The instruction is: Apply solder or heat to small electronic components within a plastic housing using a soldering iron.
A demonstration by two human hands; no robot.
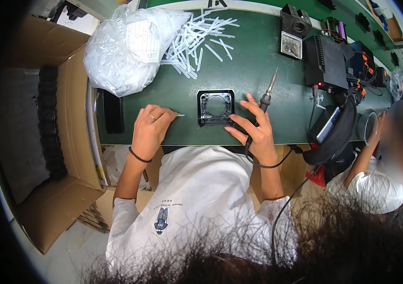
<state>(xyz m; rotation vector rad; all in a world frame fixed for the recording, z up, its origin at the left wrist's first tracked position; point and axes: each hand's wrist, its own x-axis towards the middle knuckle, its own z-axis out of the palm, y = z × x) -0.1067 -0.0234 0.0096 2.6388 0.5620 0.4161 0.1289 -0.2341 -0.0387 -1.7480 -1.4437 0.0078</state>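
My left hand (150, 127) is closed in a pinch on a small white strip (180, 115), whose tip sticks out toward a black square housing (215, 121) with a round opening. The housing lies on the green bench top in front of me. In my right hand (257, 130) a soldering iron (265, 101) is held between the fingers, its metal tip pointing away and up to the right. Two fingertips of that hand touch or nearly touch the housing's right side. The iron's black cable loops below the hand.
Translucent white strips (196, 40) are heaped at the back beside a full plastic bag (116, 52). A phone (113, 112) lies at left, near a cardboard box (76, 90). Right are an iron stand (292, 45), a black soldering station (323, 61) and a seated person (376, 175).
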